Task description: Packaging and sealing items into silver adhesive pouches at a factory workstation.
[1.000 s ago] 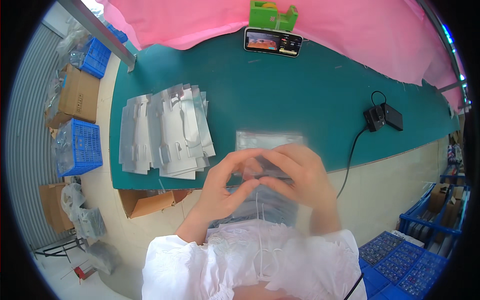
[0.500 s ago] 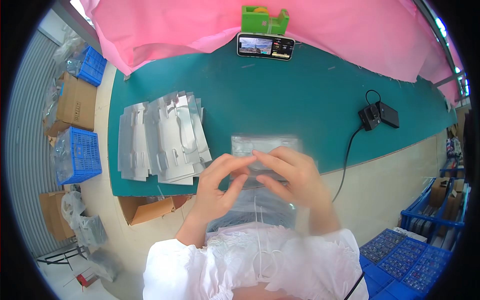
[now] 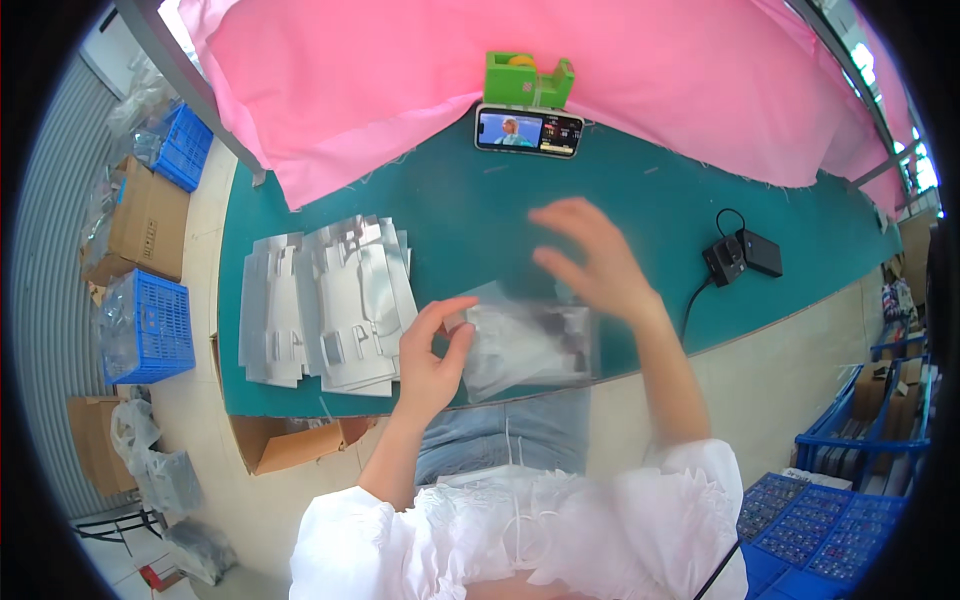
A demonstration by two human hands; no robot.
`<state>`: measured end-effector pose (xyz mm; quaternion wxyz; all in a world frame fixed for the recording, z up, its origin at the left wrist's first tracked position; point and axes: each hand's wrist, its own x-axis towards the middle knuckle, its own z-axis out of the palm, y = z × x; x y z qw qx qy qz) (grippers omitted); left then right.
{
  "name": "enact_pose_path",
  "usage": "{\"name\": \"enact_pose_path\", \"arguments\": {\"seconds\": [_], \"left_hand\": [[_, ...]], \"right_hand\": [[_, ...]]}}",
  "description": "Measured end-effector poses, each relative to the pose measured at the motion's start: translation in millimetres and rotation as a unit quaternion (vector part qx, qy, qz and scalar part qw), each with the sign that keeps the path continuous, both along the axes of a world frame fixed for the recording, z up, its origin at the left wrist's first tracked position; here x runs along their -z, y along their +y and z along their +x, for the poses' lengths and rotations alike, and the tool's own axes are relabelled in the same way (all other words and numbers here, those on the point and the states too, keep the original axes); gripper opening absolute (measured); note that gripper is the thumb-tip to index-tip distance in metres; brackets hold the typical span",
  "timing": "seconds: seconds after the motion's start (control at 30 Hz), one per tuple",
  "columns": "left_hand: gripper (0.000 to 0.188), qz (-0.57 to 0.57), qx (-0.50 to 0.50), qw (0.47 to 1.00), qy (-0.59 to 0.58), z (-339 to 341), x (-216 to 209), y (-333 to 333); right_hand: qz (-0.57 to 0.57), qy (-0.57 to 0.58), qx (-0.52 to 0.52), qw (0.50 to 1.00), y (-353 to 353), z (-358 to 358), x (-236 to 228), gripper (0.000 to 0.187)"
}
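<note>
My left hand [image 3: 432, 360] is at the left edge of a clear plastic sleeve [image 3: 530, 345], its thumb and curled fingers closed on the film. The sleeve lies near the table's front edge. A tilted layer of clear film shows at its left side, and a pale, blurred shape shows through it. My right hand [image 3: 595, 260] is raised above and right of the sleeve, fingers and thumb apart, holding nothing and slightly smeared. Left of my left hand lie overlapping stacks of silvery-white die-cut sheets [image 3: 350, 310] with clear film about them.
A phone [image 3: 528, 131] leans before a green tape dispenser [image 3: 525, 82] at the back, by a pink cloth [image 3: 400, 70]. A black device with a cable [image 3: 725, 260] sits right on the green table [image 3: 450, 200]. Blue crates [image 3: 160, 325] and cardboard boxes [image 3: 145, 220] stand left.
My hands have parted. The right hand has lifted up and away from the sleeve; the left has shifted slightly left. More of the sleeve shows, with film slanted at its left. The view has tilted.
</note>
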<state>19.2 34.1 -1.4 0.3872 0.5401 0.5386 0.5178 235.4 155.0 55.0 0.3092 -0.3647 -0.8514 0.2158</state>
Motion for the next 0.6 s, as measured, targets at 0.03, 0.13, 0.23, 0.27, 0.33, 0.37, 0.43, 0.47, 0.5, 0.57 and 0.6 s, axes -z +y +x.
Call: {"name": "enact_pose_path", "arguments": {"seconds": [0.03,0.13,0.23,0.27,0.33,0.37,0.43,0.47,0.5,0.57,0.6], "left_hand": [[0.029,0.006,-0.003,1.0,0.0,-1.8,1.0,1.6],[0.03,0.002,0.001,0.998,0.059,1.6,11.6,6.2],[0.038,0.104,-0.041,0.984,0.136,2.8,23.0,6.2],[0.038,0.108,-0.043,0.984,0.136,4.3,22.6,5.3],[0.041,0.089,-0.053,0.987,0.12,6.2,18.5,4.8],[0.044,0.089,-0.058,0.985,0.136,4.7,17.1,4.4],[0.044,0.085,-0.059,0.988,0.118,4.4,16.9,4.6],[0.044,0.077,-0.059,0.99,0.1,4.2,16.8,4.0],[0.044,0.078,-0.061,0.99,0.1,4.5,16.0,4.1],[0.045,0.083,-0.054,0.99,0.1,5.8,14.2,4.9],[0.045,0.083,-0.054,0.99,0.099,5.8,13.6,5.4]], "right_hand": [[0.006,0.0,-0.003,1.0,16.7,0.4,3.8,0.044],[0.04,-0.011,0.093,0.995,66.8,6.5,18.9,0.052],[0.119,-0.12,0.172,0.97,112.1,1.5,28.6,0.075],[0.124,-0.119,0.171,0.97,121.7,-1.6,31.7,0.075],[0.213,-0.172,0.218,0.937,137.7,-5.6,37.7,0.088],[0.217,-0.171,0.216,0.937,142.9,-8.5,40.4,0.088],[0.225,-0.19,0.205,0.933,152.0,-12.1,45.4,0.1],[0.227,-0.189,0.203,0.934,153.7,-15.7,46.9,0.1],[0.248,-0.2,0.195,0.928,154.6,-18.8,48.8,0.102],[0.269,-0.211,0.188,0.921,157.8,-22.2,51.7,0.105],[0.268,-0.219,0.195,0.918,159.4,-22.7,53.2,0.107]]}}
